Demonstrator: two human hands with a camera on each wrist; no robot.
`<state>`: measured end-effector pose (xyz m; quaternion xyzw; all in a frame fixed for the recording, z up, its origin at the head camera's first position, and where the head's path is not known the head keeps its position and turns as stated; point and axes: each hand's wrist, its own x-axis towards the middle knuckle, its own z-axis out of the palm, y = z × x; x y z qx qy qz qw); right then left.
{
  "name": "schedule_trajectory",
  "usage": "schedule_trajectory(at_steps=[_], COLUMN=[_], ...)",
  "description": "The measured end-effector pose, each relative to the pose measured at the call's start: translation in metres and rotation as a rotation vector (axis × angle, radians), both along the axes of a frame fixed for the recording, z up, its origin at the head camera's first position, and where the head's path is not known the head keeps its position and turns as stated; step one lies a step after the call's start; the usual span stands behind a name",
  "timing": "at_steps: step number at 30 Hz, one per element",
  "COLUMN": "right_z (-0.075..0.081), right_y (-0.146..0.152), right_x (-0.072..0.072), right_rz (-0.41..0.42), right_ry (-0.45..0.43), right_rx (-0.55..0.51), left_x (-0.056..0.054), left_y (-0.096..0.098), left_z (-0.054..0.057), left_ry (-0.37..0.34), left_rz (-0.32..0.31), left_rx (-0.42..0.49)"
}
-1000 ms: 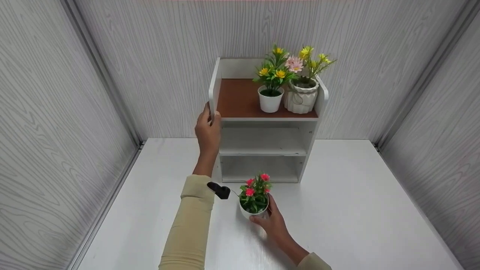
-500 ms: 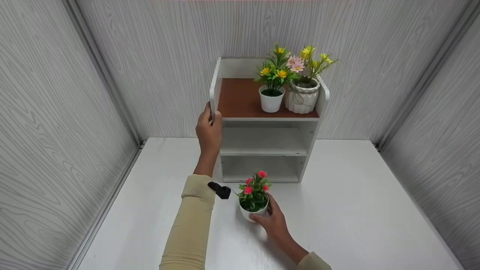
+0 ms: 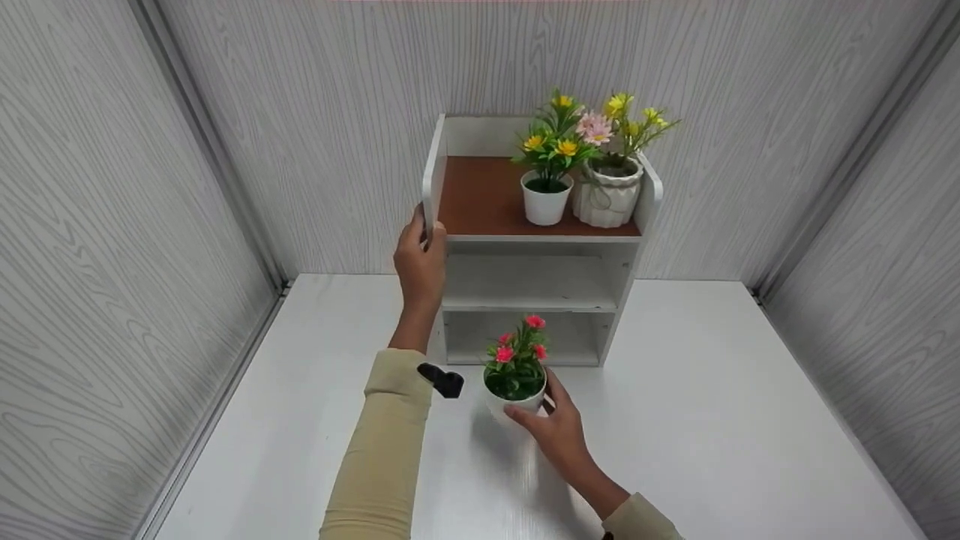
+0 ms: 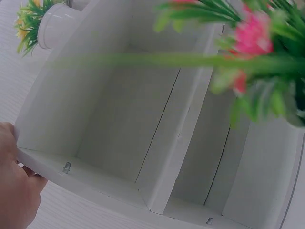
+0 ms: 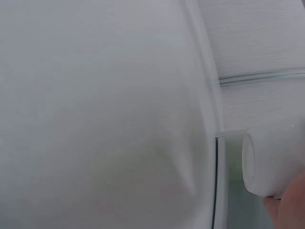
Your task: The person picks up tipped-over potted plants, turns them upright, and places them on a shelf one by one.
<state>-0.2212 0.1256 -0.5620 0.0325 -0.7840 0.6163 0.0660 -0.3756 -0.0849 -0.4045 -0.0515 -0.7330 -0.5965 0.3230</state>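
Observation:
My right hand [image 3: 559,435] grips a white flowerpot [image 3: 516,403] by its right side, thumb in front. Green leaves and pinkish-red flowers [image 3: 517,356] fill the pot, which hangs over the tabletop before the lowest compartment, its shadow below. In the right wrist view the pot [image 5: 274,160] shows its underside, with part of the hand [image 5: 291,205] at the corner. My left hand [image 3: 421,259] holds the front edge of the left side panel of a white shelf unit [image 3: 540,238]. The left wrist view shows that hand [image 4: 19,186] on the panel and the flowers [image 4: 252,36] close by.
On the brown top board [image 3: 480,195] stand a white pot with yellow flowers [image 3: 546,204] and a cream pot with pink and yellow flowers [image 3: 607,202]. A small black object [image 3: 441,380] appears by the left cuff. Grained panels [image 3: 337,135] enclose the white table [image 3: 697,420].
The flowerpot in my right hand has risen off the tabletop and moved slightly forward, toward the shelf unit. My left hand keeps its hold on the side panel.

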Motion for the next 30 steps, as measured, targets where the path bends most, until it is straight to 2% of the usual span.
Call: schedule_trajectory(at_steps=[6, 12, 20, 26, 30], right_z=[0.039, 0.079, 0.129, 0.155, 0.166], right_y=[0.001, -0.003, -0.013, -0.024, -0.031], right_x=[-0.002, -0.006, -0.022, -0.040, -0.050], right_rz=[0.007, 0.008, 0.032, 0.032, -0.001], right_ry=[0.074, 0.182, 0.298, 0.404, 0.417], right_rx=[-0.051, -0.034, -0.034, -0.013, -0.025], left_x=[0.000, 0.001, 0.000, 0.000, 0.001], left_y=[0.001, 0.000, -0.001, -0.001, -0.001], left_z=[0.001, 0.002, 0.003, 0.002, 0.002], left_ry=[0.005, 0.000, -0.011, -0.018, -0.045], left_rz=[0.008, 0.010, 0.014, -0.001, 0.003], left_rx=[-0.016, -0.016, -0.018, 0.003, 0.012])
